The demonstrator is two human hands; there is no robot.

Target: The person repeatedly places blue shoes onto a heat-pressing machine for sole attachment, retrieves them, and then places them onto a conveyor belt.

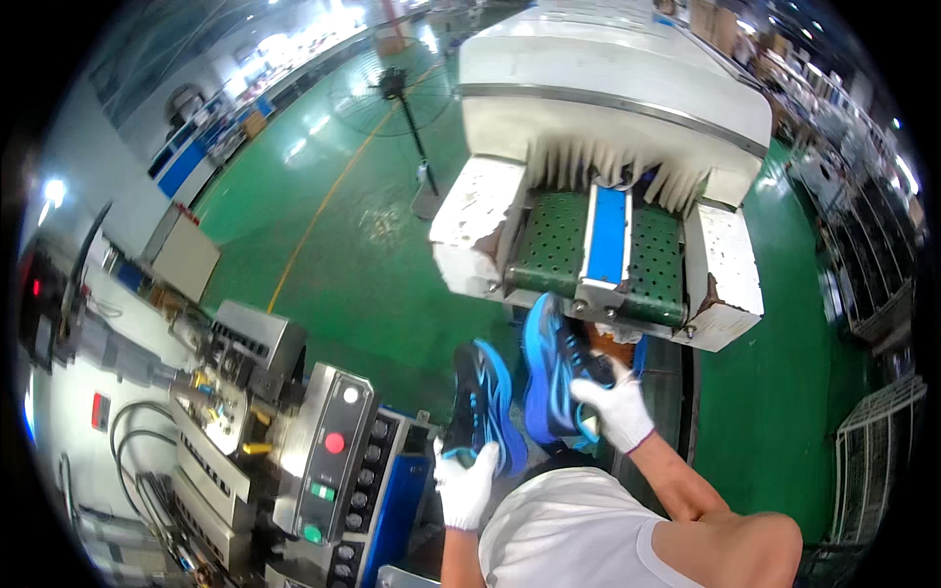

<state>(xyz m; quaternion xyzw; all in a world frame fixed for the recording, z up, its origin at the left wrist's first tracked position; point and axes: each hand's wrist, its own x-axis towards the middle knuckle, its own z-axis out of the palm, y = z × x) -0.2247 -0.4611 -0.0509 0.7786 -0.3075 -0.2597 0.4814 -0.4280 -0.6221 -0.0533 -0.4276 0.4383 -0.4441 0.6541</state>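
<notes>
Both of my hands wear white knit gloves, and each grips a black and blue sports shoe by its heel end. My left hand (464, 483) is closed around the left shoe (482, 402), toe pointing away from me. In my right hand (617, 403) is the matching right shoe (553, 367), tilted so that its blue-purple sole edge shows. The two shoes are side by side, slightly apart, just in front of my body. The right shoe's toe comes close to the front of a conveyor (559, 240). Some fingers are hidden behind the shoes.
Ahead stands a white tunnel machine (608, 83) with a fringe curtain (578, 162) over its conveyor mouth. At left is a metal machine with a button panel (331, 451) and hoses. A standing fan (410, 127) is on the green floor (343, 235). Racks (872, 265) line the right side.
</notes>
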